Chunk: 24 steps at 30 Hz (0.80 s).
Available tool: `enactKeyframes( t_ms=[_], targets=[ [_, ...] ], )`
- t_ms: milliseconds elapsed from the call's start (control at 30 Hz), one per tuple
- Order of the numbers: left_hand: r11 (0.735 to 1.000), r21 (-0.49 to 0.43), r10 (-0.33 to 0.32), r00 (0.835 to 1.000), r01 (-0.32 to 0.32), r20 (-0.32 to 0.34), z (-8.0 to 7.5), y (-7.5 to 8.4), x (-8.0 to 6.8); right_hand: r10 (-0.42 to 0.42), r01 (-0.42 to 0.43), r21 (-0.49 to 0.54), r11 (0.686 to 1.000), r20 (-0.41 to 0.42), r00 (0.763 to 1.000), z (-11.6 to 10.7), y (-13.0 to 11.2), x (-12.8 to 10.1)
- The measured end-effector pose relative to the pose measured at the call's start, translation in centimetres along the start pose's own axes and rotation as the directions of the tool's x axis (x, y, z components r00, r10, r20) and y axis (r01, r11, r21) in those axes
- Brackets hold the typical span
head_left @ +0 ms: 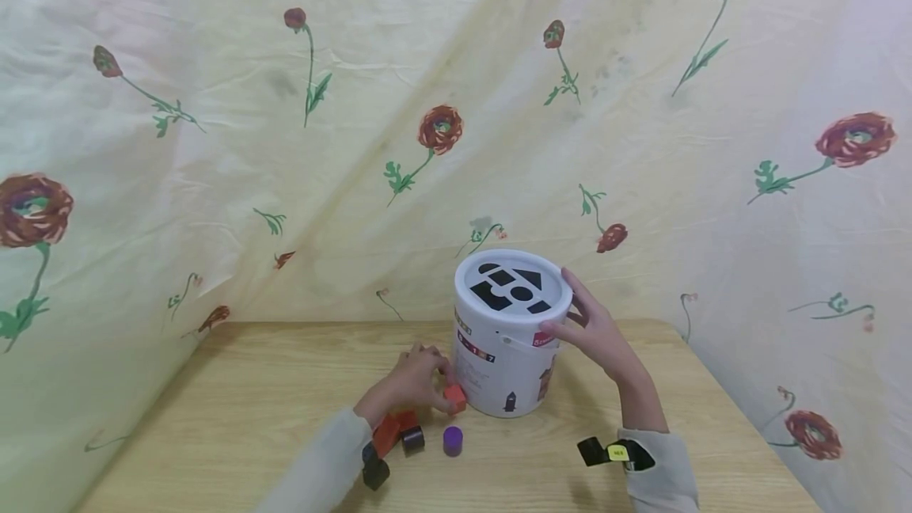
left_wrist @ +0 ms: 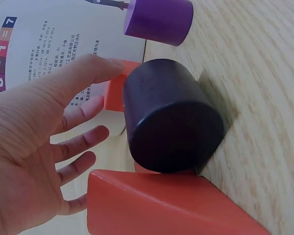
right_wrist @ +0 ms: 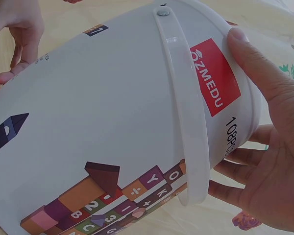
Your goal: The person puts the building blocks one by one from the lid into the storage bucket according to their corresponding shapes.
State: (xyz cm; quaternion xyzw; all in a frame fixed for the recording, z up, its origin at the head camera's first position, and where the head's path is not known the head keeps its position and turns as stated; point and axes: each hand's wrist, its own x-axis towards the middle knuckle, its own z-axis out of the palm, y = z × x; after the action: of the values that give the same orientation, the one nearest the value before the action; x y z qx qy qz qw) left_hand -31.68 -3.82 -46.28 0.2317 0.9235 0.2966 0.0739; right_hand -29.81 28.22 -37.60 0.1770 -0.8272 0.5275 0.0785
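A white lidded bucket (head_left: 492, 370) stands upright on the wooden table, its lid (head_left: 476, 271) marked with black shapes. My right hand (head_left: 600, 339) holds its upper right side, thumb near the front of the rim and fingers around the back. At the bucket's lower left, my left hand (head_left: 412, 380) pinches a small red block (head_left: 456, 399) between thumb and index finger. The other left fingers are spread in the left wrist view. Under and beside that wrist lie a black cylinder (left_wrist: 174, 117), a red wedge-like block (left_wrist: 152, 200) and a purple cylinder (head_left: 452, 442).
Dark blocks (head_left: 375, 473) lie by the left sleeve, partly hidden. The bucket's white handle (right_wrist: 186, 112) hangs down its side. A flowered cloth (head_left: 356, 180) rises behind the wooden table (head_left: 285, 386) and along both sides.
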Motion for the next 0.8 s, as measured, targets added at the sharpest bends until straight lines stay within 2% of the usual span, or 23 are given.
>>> enactKeyframes(
  t_ms=[233,533,667,800],
  targets=[
    [0.999,-0.02,-0.042,0.999,0.041,-0.031,-0.1,0.0,0.0,-0.007,0.007,-0.001,1.0,-0.004,1.0,-0.1,0.2,0.1],
    [0.995,-0.05,-0.088,0.996,0.086,-0.029,-0.4,-0.1,-0.2,-0.006,0.006,0.002,1.0,-0.005,1.0,0.0,0.1,0.0],
    [0.992,-0.078,-0.107,0.993,0.103,-0.053,-1.7,0.2,-0.3,-0.004,0.004,0.002,1.0,-0.006,1.0,0.0,0.0,0.0],
    [0.998,-0.044,-0.051,0.991,0.046,-0.124,-3.8,0.5,0.2,-0.008,0.008,0.0,1.0,-0.004,1.0,0.0,0.0,0.0]
  ],
)
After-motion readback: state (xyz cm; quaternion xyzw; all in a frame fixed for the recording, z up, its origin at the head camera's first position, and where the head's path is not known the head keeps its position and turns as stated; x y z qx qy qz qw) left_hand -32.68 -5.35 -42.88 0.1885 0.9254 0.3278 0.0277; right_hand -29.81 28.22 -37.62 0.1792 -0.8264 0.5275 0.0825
